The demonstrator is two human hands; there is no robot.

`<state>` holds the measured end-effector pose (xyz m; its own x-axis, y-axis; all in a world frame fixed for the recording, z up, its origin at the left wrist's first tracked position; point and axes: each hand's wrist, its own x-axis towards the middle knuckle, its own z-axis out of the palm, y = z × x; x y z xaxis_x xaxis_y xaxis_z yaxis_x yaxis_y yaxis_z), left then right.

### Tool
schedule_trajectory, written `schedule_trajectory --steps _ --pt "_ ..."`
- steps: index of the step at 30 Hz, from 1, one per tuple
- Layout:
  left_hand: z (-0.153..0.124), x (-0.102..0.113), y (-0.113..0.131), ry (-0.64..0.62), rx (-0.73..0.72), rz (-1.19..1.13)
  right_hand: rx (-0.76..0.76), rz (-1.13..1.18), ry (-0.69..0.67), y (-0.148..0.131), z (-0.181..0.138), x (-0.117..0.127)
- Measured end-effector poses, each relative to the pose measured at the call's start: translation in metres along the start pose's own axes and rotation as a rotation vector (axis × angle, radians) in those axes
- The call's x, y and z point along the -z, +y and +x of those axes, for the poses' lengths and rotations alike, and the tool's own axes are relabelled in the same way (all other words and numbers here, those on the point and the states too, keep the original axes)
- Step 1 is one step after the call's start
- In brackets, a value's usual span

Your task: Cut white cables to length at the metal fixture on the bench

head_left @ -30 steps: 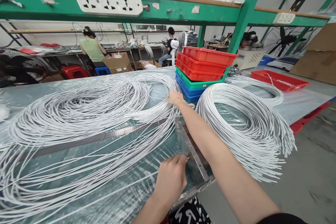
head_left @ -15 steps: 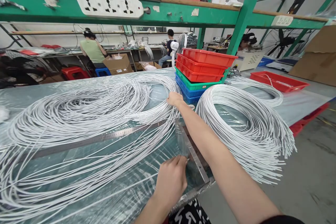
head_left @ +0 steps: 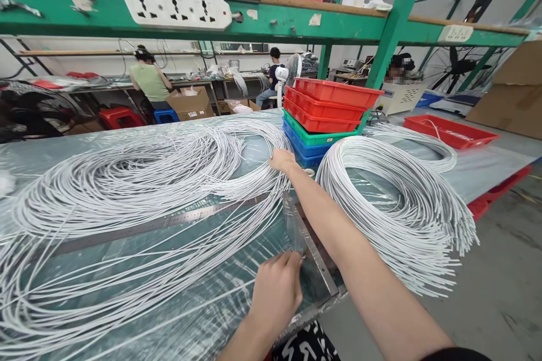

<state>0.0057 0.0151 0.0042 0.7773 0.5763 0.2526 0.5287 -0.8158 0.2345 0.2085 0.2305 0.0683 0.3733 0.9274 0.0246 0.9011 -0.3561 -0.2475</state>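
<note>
My right hand (head_left: 283,160) reaches forward over the table, its fingers closed at the right side of a coil of thin white cables (head_left: 144,175). Nearer my body, my left hand (head_left: 277,287) is shut in a pinch on a single white cable (head_left: 215,303), which runs off to the left; a small tip shows at the fingertips. Beside that hand stands an upright metal plate (head_left: 313,248) on the table edge. Loose cables stretch in long curves between the coil and the near side. Under them lies a steel ruler (head_left: 186,216).
A second bundle of cut white cables (head_left: 381,203) lies to the right of my forearm. Behind my right hand rise stacked red, green and blue trays (head_left: 326,113). A green shelf beam (head_left: 271,25) crosses above. Other people (head_left: 149,80) sit at far benches.
</note>
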Motion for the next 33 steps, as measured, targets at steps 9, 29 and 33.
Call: schedule_trajectory --steps 9,29,33 --pt "-0.0008 -0.0027 -0.0014 0.026 -0.007 0.002 0.0 -0.004 0.005 0.0001 -0.0002 -0.0004" --pt "-0.0009 -0.0014 -0.001 0.01 -0.004 -0.02 0.012 -0.017 -0.009 -0.0017 -0.0018 -0.0008" --pt "-0.0001 -0.0008 -0.0005 -0.001 0.005 -0.016 0.02 -0.014 0.006 -0.002 -0.0028 -0.0014"
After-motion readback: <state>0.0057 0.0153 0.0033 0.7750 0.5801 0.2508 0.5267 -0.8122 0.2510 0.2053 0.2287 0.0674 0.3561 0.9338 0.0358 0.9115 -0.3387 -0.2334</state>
